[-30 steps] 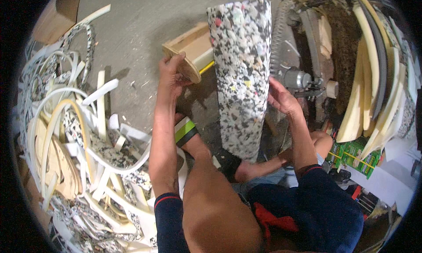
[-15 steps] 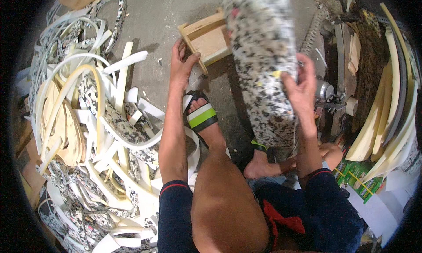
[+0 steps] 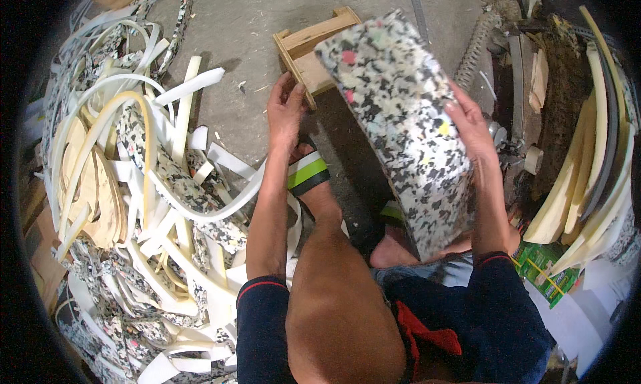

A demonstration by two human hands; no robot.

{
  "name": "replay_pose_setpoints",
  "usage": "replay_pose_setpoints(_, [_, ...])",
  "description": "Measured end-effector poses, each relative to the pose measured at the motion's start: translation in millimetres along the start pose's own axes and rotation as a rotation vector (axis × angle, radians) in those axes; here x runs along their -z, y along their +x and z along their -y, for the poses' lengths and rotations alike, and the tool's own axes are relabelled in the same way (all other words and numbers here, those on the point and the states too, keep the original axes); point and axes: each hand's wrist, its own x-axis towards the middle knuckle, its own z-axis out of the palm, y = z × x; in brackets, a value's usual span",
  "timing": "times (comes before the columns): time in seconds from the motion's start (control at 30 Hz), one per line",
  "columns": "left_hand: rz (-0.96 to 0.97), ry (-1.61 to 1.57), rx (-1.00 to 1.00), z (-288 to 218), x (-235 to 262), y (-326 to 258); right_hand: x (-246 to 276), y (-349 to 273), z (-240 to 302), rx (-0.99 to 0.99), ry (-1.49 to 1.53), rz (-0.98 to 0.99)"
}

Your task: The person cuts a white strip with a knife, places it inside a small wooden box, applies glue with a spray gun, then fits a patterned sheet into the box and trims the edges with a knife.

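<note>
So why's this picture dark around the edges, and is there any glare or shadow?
Head view: black rim, likely from the wide fisheye lens; head view: a pale sheen on the speckled foam slab beside the right hand, its lower end dimmer; head view: deep shadow on the concrete floor below the wooden frame.

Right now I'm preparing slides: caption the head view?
Left hand gripping a wooden frame, right hand holding a speckled slab, strips heaped at left.

Workshop: foam offcuts [image 3: 160,230] heaped on bare floor [image 3: 230,27].
</note>
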Motion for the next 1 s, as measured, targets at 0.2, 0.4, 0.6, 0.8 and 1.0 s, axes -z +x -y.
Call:
replay_pose_setpoints(0.2, [0.059,-0.135,0.0,9,-3,-4,-28,4,-27,0.005,0.106,0.117])
replay_pose_setpoints(0.4, [0.005,-0.037,-0.089,7,-7,-6,-42,17,-35,0.057,0.032,0.051])
replay_pose_setpoints(0.6, [0.009,-0.099,-0.09,8,-11,-6,-43,21,-40,0.092,-0.01,0.078])
replay_pose_setpoints(0.8, [0.026,-0.125,-0.09,10,-11,-6,-52,27,-33,0.082,-0.051,0.07])
replay_pose_setpoints(1.0, [0.009,-0.05,-0.138,5,-16,-10,-56,24,-27,0.132,-0.105,0.031])
